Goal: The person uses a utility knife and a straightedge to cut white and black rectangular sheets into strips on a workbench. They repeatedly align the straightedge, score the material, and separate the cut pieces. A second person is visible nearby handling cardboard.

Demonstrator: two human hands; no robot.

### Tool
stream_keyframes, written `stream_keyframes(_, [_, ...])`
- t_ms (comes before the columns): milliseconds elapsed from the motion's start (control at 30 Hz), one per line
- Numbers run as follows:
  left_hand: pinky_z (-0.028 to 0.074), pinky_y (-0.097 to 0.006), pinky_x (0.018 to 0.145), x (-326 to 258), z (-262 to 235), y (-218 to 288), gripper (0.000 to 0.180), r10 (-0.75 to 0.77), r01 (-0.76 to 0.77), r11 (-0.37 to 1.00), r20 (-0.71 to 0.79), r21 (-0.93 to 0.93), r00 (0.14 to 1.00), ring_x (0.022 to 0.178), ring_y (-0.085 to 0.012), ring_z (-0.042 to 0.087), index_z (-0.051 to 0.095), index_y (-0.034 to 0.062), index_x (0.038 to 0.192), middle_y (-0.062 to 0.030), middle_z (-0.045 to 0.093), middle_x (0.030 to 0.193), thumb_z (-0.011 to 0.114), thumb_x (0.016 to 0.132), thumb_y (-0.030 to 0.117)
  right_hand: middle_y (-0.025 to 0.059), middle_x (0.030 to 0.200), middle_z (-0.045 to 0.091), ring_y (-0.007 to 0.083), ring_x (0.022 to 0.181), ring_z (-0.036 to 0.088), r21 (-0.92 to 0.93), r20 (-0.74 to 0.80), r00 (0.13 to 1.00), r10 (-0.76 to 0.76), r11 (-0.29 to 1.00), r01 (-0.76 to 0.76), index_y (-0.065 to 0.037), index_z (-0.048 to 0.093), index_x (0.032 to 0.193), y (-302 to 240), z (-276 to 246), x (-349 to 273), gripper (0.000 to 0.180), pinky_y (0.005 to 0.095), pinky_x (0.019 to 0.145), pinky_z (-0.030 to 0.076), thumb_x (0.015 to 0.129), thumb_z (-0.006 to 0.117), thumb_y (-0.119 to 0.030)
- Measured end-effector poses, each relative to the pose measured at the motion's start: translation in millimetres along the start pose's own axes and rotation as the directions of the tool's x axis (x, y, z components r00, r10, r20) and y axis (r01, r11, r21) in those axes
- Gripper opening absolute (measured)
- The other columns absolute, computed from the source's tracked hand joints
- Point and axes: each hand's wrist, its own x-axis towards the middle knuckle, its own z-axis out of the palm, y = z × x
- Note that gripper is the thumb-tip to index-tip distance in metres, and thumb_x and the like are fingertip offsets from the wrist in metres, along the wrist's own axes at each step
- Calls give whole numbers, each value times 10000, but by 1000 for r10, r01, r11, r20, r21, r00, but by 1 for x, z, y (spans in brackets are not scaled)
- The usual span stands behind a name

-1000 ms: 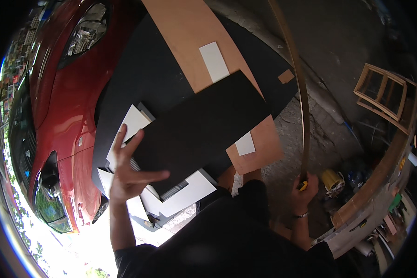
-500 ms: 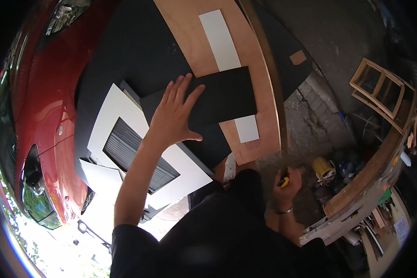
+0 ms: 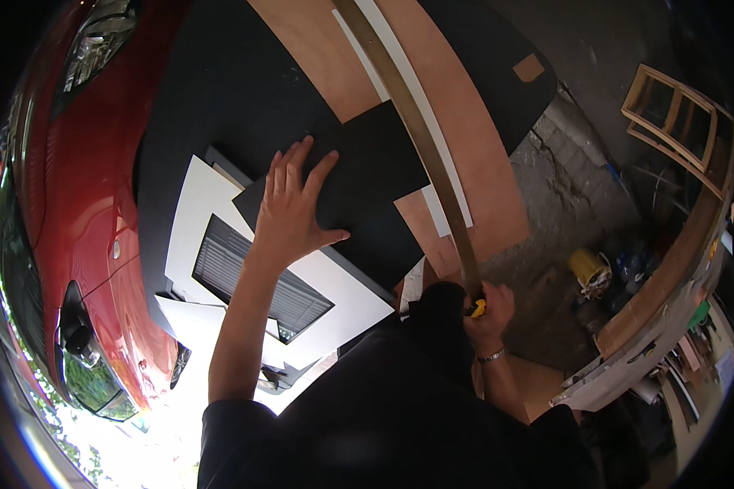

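My left hand (image 3: 294,208) lies with fingers spread on a black sheet (image 3: 375,163). My right hand (image 3: 489,316) is closed at the near end of a long brown straight strip (image 3: 420,134), with a small yellow tool (image 3: 477,309) also in its grip; the tool's kind is mostly hidden. The strip crosses a long white piece (image 3: 442,155), which shows on both sides of it. The black sheet covers part of that white piece, and both lie over a reddish-brown board (image 3: 477,134).
A white frame with a dark ribbed panel (image 3: 257,277) lies by my left forearm. A red car (image 3: 98,187) stands close on the left. At right are small wooden frames (image 3: 677,122), a yellow container (image 3: 589,269) and a long curved-looking wooden edge (image 3: 656,297).
The long strip has swung left from the board's right edge onto the white piece, along with my right hand's slight move up and left. My left hand stays spread on the black sheet.
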Motion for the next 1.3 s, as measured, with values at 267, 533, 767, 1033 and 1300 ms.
stream_keyframes(267, [277,-575,1240,4,4,-4,1268,23,-23,1000,10,11,1000,1484,-383,327,413,233,1522,-135,306,1613,989,421,484,103,781,606,324,710,561,-163,5,1000,17,987,-16,-37,661,970,8,22,-7,275,430,665,403,728,776,-100])
stream_keyframes(533, [314,-544,1204,7,-2,-15,1024,44,-63,989,-143,-136,989,1425,-392,421,460,158,1503,-165,458,1518,882,660,558,133,854,607,358,788,581,-185,65,996,66,981,-53,-49,633,994,12,21,-3,324,460,712,431,738,792,-167])
stream_keyframes(767, [530,-401,919,51,-41,-60,411,-27,61,953,117,-297,993,1067,-279,674,655,89,1246,-113,711,1121,690,969,391,147,868,598,390,839,586,-140,145,982,121,985,-101,-38,619,1003,22,27,-10,355,472,746,441,754,817,-195])
stream_keyframes(1033, [535,-379,891,85,-50,-76,370,-120,270,881,367,-389,922,954,-216,696,687,100,1173,-69,744,1024,504,1077,407,141,850,596,347,793,586,-149,114,992,57,988,-40,-36,610,981,9,24,5,329,448,715,453,808,848,-182])
stream_keyframes(1300, [528,-378,784,76,-38,-53,390,-97,202,932,329,-302,939,877,-213,680,687,100,1102,-64,712,936,702,951,459,154,896,602,379,841,596,-164,174,980,96,984,-68,-31,591,1012,14,25,5,353,462,749,469,770,825,-139])
